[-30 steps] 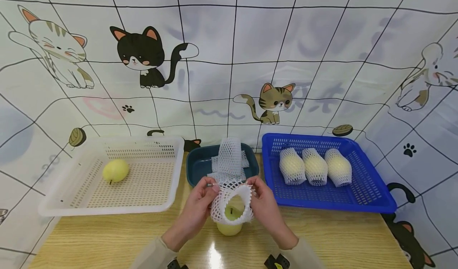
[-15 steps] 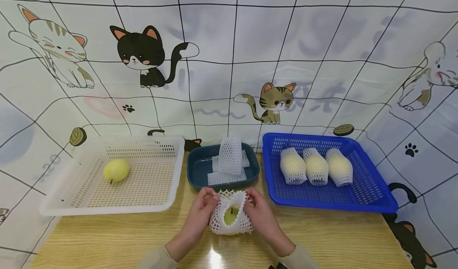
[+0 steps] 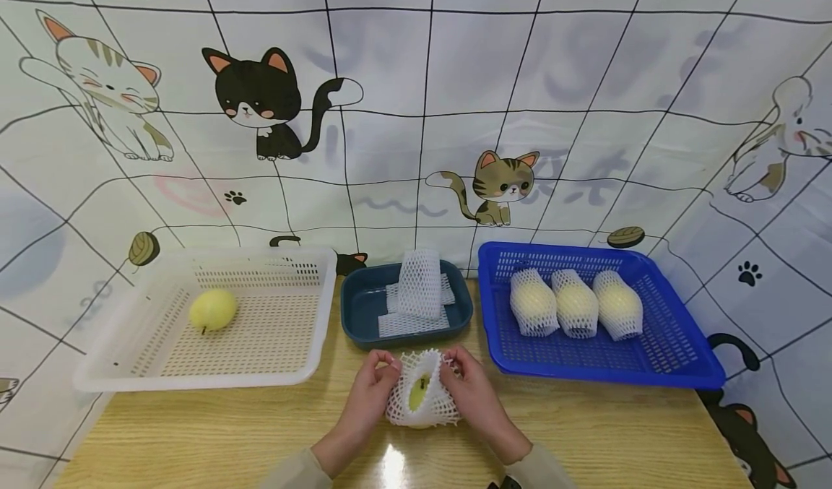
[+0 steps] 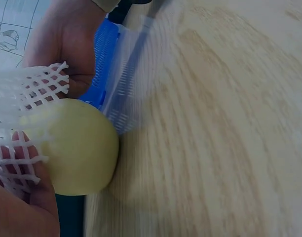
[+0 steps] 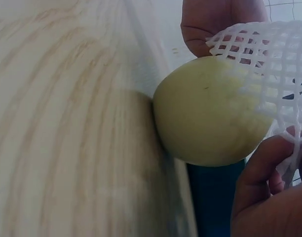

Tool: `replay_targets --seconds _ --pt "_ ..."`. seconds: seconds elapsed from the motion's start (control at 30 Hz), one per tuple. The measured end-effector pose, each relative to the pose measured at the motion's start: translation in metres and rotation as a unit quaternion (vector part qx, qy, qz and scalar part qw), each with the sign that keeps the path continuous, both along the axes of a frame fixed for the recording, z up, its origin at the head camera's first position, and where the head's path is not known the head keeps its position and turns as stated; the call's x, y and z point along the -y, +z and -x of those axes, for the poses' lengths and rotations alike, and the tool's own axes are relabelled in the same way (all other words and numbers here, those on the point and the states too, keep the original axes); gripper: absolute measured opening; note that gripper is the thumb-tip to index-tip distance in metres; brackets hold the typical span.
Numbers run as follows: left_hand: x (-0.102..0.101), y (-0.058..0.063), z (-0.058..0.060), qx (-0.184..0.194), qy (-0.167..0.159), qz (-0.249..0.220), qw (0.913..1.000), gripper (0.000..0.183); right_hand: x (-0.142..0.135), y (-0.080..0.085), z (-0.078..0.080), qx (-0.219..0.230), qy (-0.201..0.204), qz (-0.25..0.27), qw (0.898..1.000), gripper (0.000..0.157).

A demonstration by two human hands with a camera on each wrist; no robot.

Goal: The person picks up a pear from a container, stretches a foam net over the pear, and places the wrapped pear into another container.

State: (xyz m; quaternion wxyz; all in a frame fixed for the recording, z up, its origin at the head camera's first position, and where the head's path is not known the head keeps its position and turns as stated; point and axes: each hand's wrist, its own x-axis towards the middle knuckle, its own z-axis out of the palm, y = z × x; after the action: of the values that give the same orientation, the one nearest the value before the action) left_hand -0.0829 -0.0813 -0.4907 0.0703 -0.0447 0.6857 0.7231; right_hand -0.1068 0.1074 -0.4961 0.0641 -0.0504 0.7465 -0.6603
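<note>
Left hand [image 3: 366,401] pinches left side of white foam net [image 5: 284,54]; right hand's [image 3: 477,396] grip pinches right side. Net partly covers yellow-green fruit [image 5: 207,116] standing on table [image 3: 227,438], near middle. Far: teal tray [image 3: 360,316], more nets [image 3: 419,287]. Right: blue basket [image 3: 604,372], three netted fruits [image 3: 575,303]. Left: white basket [image 3: 266,344], bare fruit [image 3: 213,310].

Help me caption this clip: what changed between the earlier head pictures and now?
The left hand and right hand have moved nearer the person, bringing the foam net lower over the fruit, whose lower part now barely shows in the head view. Neither let go. Unchanged: bare fruit in the white basket, three wrapped fruits in the blue basket, nets in the dark tray.
</note>
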Motion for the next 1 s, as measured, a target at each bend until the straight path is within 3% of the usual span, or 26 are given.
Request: replay_targets --seconds 0.2,0.47,1.0 --pt "0.001 -0.004 0.002 -0.001 0.003 0.026 0.9996 0.022 0.0 -0.011 0.003 0.014 0.002 -0.005 1.0 0.005" --pt "0.001 -0.01 0.002 -0.004 0.014 0.027 0.9995 0.022 0.0 -0.018 0.005 0.015 0.008 -0.005 1.0 0.003" --pt "0.004 -0.019 0.004 -0.004 0.002 0.062 0.9981 0.021 -0.002 -0.025 0.008 0.015 0.017 -0.067 0.997 0.007"
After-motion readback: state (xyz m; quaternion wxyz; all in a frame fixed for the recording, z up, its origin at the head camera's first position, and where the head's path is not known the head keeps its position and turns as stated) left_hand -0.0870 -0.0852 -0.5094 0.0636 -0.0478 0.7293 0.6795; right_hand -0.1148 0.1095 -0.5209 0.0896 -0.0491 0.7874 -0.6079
